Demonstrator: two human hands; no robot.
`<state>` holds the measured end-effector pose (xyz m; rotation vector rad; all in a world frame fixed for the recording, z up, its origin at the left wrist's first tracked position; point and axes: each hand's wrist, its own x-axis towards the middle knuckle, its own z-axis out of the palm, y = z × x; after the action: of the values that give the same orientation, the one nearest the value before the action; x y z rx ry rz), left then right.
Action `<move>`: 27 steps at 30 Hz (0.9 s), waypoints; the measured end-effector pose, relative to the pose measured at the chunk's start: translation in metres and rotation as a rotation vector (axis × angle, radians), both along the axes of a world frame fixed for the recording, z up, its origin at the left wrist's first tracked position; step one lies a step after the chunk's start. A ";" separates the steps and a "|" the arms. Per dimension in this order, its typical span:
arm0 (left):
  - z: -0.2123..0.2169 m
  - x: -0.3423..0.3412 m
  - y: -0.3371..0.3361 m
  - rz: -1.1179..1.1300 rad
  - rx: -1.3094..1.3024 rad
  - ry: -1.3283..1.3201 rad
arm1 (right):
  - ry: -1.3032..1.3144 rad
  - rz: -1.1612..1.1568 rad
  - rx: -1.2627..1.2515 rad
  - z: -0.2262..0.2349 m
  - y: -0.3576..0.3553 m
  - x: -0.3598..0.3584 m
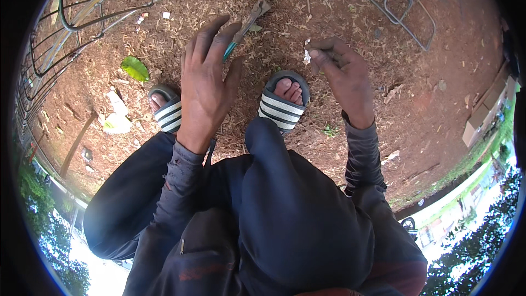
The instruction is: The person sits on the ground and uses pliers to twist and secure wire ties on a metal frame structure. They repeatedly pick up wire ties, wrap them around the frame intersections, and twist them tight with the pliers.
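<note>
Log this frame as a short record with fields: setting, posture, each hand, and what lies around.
setting: outdoors, bare reddish soil strewn with dry litter
posture: person squatting, feet in striped slide sandals
left hand: fingers spread, on the teal handle of a pair of pliers whose head points away
right hand: fingertips pinched on a small whitish scrap
around: bent metal rods ahead at right, a welded rod frame at left, green leaf on the soil
</note>
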<state>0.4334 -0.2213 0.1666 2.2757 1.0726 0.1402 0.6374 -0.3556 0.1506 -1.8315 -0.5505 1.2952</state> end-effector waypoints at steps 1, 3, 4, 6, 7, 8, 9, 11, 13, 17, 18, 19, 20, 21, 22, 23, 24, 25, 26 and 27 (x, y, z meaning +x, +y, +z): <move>0.007 0.015 -0.002 -0.115 0.073 -0.035 | 0.014 0.047 -0.028 0.000 0.001 0.000; 0.015 0.041 -0.006 -0.354 0.209 -0.108 | 0.016 0.088 0.029 -0.010 -0.006 -0.001; 0.012 0.044 -0.008 -0.414 0.166 -0.073 | 0.016 0.106 0.057 -0.014 -0.009 -0.001; 0.009 0.046 -0.012 -0.530 0.079 0.010 | 0.045 0.153 0.054 -0.007 -0.010 0.000; 0.008 0.045 -0.009 -0.571 0.044 0.017 | 0.059 0.175 0.051 -0.004 -0.010 0.001; 0.006 0.044 -0.004 -0.617 0.004 0.016 | -0.013 0.218 0.066 -0.002 -0.011 0.001; 0.003 0.043 -0.001 -0.663 -0.036 0.016 | -0.085 0.260 0.079 -0.001 -0.010 0.000; -0.001 0.043 0.001 -0.709 -0.060 0.028 | -0.315 0.366 0.067 0.000 -0.013 0.001; -0.008 0.046 0.005 -0.709 -0.053 -0.001 | -0.631 0.492 0.013 -0.001 -0.017 0.003; -0.013 0.056 0.011 -0.581 -0.153 -0.064 | -0.907 0.568 0.106 -0.011 -0.025 0.015; -0.012 0.058 0.011 -0.538 -0.222 -0.061 | -0.943 0.632 0.068 -0.010 -0.025 0.018; -0.011 0.059 0.008 -0.523 -0.315 -0.065 | -0.978 0.696 0.030 -0.010 -0.026 0.022; -0.009 0.058 0.005 -0.508 -0.409 -0.069 | -0.977 0.732 0.110 -0.011 -0.027 0.029; -0.008 0.058 0.004 -0.491 -0.504 -0.074 | -0.975 0.769 0.191 -0.013 -0.027 0.037; -0.007 0.058 0.005 -0.494 -0.537 -0.083 | -0.972 0.805 0.272 -0.013 -0.027 0.042; -0.004 0.058 0.007 -0.492 -0.568 -0.089 | -1.003 0.764 0.302 -0.010 -0.024 0.043; -0.002 0.058 0.009 -0.490 -0.600 -0.095 | -1.032 0.723 0.332 -0.006 -0.019 0.045; -0.003 0.055 0.012 -0.472 -0.581 -0.092 | -1.061 0.682 0.362 -0.004 -0.017 0.046; -0.006 0.053 0.017 -0.461 -0.566 -0.096 | -1.058 0.716 0.317 -0.004 -0.020 0.047; -0.007 0.052 0.021 -0.449 -0.550 -0.100 | -1.054 0.750 0.273 -0.004 -0.024 0.049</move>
<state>0.4856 -0.2008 0.1595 1.9161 0.4491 -0.2009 0.6860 -0.3798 0.1463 -2.0282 -2.0026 0.4750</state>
